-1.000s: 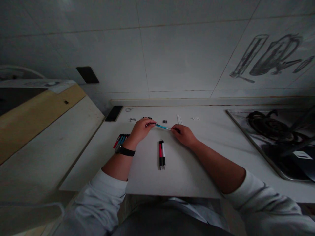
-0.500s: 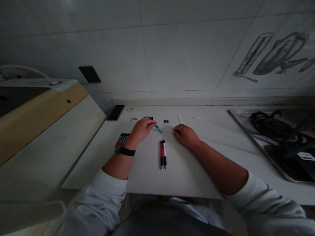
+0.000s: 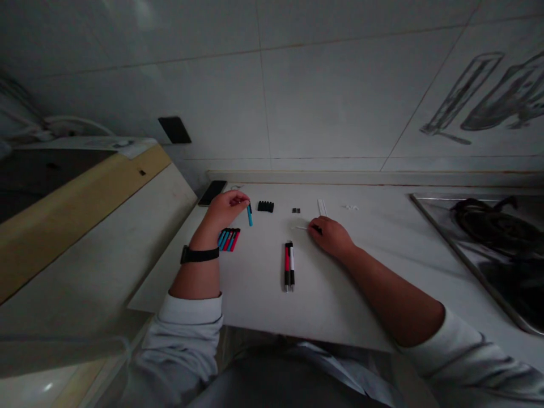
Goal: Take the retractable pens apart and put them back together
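Observation:
My left hand (image 3: 224,208), with a black watch on its wrist, pinches a short blue pen barrel (image 3: 250,215) and holds it upright just above a row of blue and red pen barrels (image 3: 228,239). My right hand (image 3: 332,237) rests on the white counter (image 3: 263,289), its fingers closed on a thin white refill (image 3: 300,228) that points left. Two assembled pens, one red and one white (image 3: 289,265), lie side by side between my hands.
Along the back of the counter lie a black phone (image 3: 212,192), a cluster of black caps (image 3: 266,206), a small dark part (image 3: 296,210), white refills (image 3: 322,206) and small white bits (image 3: 351,207). A gas hob (image 3: 497,238) sits at the right, a wooden-edged surface (image 3: 85,192) at the left.
The blue barrel and the white refill, joined a second ago, have come apart. My left hand carried the barrel left and back, over the row of barrels. My right hand stayed put.

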A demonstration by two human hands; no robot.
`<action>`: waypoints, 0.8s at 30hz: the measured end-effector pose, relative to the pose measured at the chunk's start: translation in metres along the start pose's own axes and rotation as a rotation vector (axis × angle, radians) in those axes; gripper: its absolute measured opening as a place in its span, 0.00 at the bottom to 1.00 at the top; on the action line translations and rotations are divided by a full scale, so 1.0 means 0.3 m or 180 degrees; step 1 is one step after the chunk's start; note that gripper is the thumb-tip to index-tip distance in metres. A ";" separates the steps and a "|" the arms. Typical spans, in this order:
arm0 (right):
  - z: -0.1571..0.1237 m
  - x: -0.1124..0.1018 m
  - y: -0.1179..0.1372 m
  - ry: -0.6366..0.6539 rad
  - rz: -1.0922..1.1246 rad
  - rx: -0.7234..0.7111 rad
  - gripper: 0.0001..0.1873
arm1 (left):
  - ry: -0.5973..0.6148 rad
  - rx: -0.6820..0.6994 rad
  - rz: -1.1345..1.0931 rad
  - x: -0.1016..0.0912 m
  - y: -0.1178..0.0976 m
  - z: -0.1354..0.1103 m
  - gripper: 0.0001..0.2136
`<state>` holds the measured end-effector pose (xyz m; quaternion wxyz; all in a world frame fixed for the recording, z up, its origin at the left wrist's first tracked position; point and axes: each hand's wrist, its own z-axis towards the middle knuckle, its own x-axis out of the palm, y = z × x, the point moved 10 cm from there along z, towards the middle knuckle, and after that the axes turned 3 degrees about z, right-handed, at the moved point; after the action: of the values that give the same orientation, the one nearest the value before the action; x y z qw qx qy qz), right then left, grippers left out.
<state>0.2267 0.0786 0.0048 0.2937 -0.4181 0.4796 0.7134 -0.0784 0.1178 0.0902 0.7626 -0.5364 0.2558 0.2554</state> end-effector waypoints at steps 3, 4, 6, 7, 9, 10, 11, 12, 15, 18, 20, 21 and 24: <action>0.001 0.002 -0.004 0.0001 0.0009 -0.0004 0.11 | 0.0579 -0.0119 0.0166 0.050 0.052 -0.013 0.11; 0.001 0.001 -0.004 -0.0001 0.0011 -0.0008 0.11 | 0.0796 -0.0177 0.0258 0.078 0.069 -0.021 0.10; 0.001 -0.004 -0.003 -0.0015 0.0016 -0.0017 0.11 | 0.1201 -0.0351 0.0461 0.134 0.108 -0.040 0.08; 0.000 -0.007 -0.002 -0.0026 0.0027 -0.0021 0.11 | 0.1369 -0.0458 0.0575 0.157 0.127 -0.050 0.08; -0.001 -0.012 0.000 -0.0045 0.0061 -0.0035 0.11 | 0.1580 -0.0617 0.0833 0.183 0.155 -0.064 0.07; -0.001 -0.013 0.001 -0.0054 0.0078 -0.0040 0.11 | 0.1615 -0.0657 0.0973 0.186 0.163 -0.066 0.07; -0.001 -0.013 0.001 -0.0060 0.0091 -0.0044 0.11 | 0.1618 -0.0674 0.1104 0.184 0.167 -0.067 0.06; -0.001 -0.012 0.000 -0.0065 0.0098 -0.0047 0.11 | 0.1595 -0.0678 0.1220 0.179 0.169 -0.066 0.06; 0.001 -0.009 -0.003 -0.0072 0.0087 -0.0044 0.11 | 0.1522 -0.0659 0.1462 0.163 0.170 -0.064 0.06; 0.002 -0.006 -0.008 -0.0066 0.0073 -0.0033 0.11 | 0.1518 -0.0626 0.1619 0.161 0.168 -0.067 0.06; 0.004 -0.003 -0.011 -0.0057 0.0066 -0.0041 0.11 | 0.1494 -0.0617 0.1674 0.162 0.166 -0.067 0.06; 0.004 -0.001 -0.012 -0.0051 0.0061 -0.0052 0.11 | 0.1462 -0.0609 0.1681 0.161 0.164 -0.066 0.06; 0.005 0.003 -0.015 -0.0033 0.0045 -0.0063 0.11 | 0.1384 -0.0573 0.1688 0.162 0.166 -0.061 0.06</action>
<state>0.2295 0.0817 0.0023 0.2870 -0.4138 0.4739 0.7224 -0.0777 0.1206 0.0183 0.5471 -0.5583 0.5190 0.3459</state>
